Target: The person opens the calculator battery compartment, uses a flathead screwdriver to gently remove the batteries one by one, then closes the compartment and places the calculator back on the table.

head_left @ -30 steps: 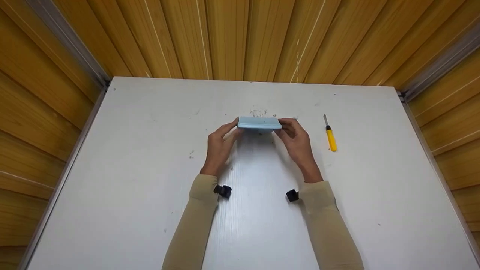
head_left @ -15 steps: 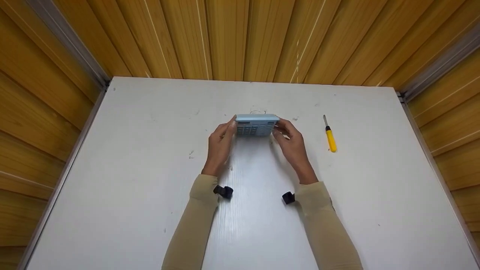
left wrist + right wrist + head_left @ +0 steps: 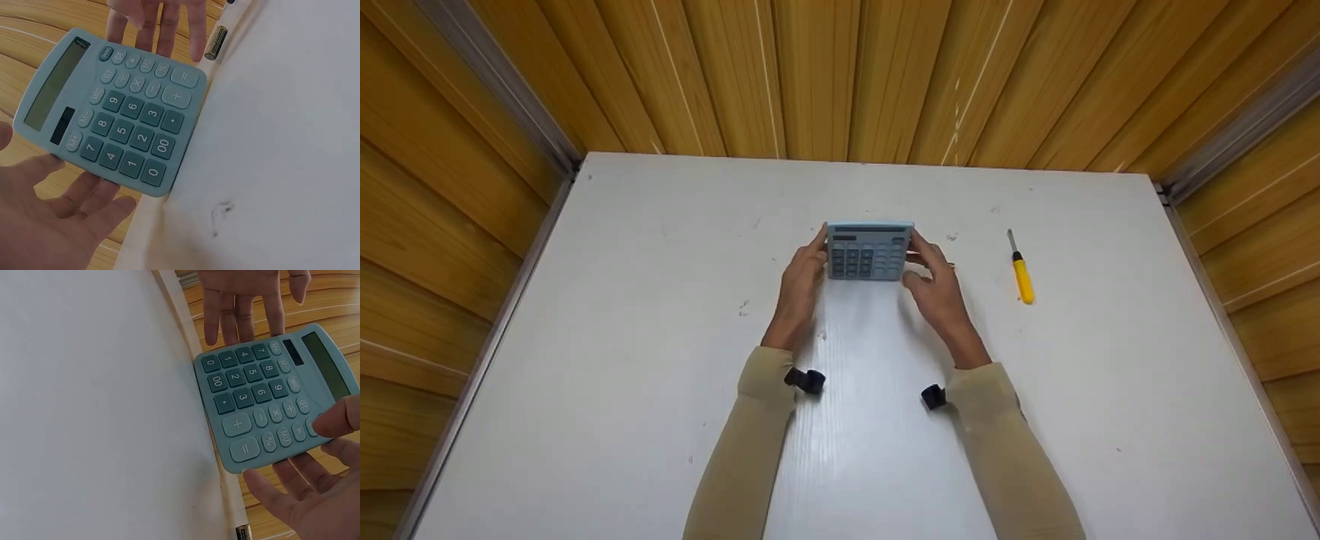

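A light blue calculator (image 3: 867, 251) stands steeply tilted between my two hands, keys and display facing me. Its lower edge appears to touch the white tabletop. My left hand (image 3: 799, 289) has its fingertips against one side edge; in the left wrist view its thumb (image 3: 3, 135) stays off the calculator (image 3: 121, 112). At the opposite edge, my right hand (image 3: 937, 296) presses with fairly straight fingers. Its thumb (image 3: 343, 417) overlaps the keys in the right wrist view, but looks clear of the face in the left wrist view. The calculator's back is hidden.
A yellow-handled screwdriver (image 3: 1021, 277) lies to the right. Beyond my right hand lies a battery (image 3: 216, 43), with part of another dark object (image 3: 230, 1) at the frame edge. Wood-patterned walls (image 3: 810, 75) enclose the white table (image 3: 622, 337).
The calculator has swung from edge-on to showing me its keys and display. Both hands have turned with it, and the right hand has come slightly inward.
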`<state>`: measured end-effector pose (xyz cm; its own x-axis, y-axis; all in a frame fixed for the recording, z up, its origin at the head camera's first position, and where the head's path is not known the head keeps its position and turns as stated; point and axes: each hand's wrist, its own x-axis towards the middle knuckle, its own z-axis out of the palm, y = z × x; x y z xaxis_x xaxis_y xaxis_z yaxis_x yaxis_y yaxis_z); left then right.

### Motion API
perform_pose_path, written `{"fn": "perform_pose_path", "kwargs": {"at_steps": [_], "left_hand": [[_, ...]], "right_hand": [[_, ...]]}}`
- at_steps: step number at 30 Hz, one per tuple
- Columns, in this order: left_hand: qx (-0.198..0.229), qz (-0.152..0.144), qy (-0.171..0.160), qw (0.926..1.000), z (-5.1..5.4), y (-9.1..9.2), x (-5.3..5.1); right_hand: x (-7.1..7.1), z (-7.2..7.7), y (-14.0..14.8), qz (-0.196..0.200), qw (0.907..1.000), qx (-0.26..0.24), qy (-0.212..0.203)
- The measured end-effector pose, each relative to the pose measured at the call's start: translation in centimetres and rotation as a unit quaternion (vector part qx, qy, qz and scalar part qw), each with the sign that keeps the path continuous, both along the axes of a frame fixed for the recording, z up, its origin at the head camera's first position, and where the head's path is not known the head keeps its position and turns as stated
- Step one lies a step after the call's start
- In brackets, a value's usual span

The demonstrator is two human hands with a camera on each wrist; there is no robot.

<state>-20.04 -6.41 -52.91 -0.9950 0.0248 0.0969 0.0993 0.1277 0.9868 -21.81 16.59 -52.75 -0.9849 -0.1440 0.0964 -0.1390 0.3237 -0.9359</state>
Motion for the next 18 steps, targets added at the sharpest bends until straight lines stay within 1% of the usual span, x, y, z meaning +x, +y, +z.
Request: {"fn": "perform_pose_path", "kwargs": {"at_steps": [4,9,14,18], "left_hand": [[0.04,-0.006,-0.008,0.9991,0.2,-0.04,0.0],[0.064,-0.009,-0.008,0.9978,0.0,-0.02,-0.19],[0.079,-0.011,-0.007,0.9968,-0.21,0.04,-0.26],[0.077,-0.01,-0.013,0.9969,-0.22,-0.02,-0.23]], "right_hand": [[0.0,0.29,-0.08,-0.001,0.9999,-0.008,-0.009],[-0.09,0.41,-0.29,-0.007,0.9996,-0.019,-0.018],[0.04,0.29,-0.55,-0.013,0.9994,-0.013,-0.029],[0.12,0.17,-0.61,-0.013,0.9992,-0.013,-0.035]]}}
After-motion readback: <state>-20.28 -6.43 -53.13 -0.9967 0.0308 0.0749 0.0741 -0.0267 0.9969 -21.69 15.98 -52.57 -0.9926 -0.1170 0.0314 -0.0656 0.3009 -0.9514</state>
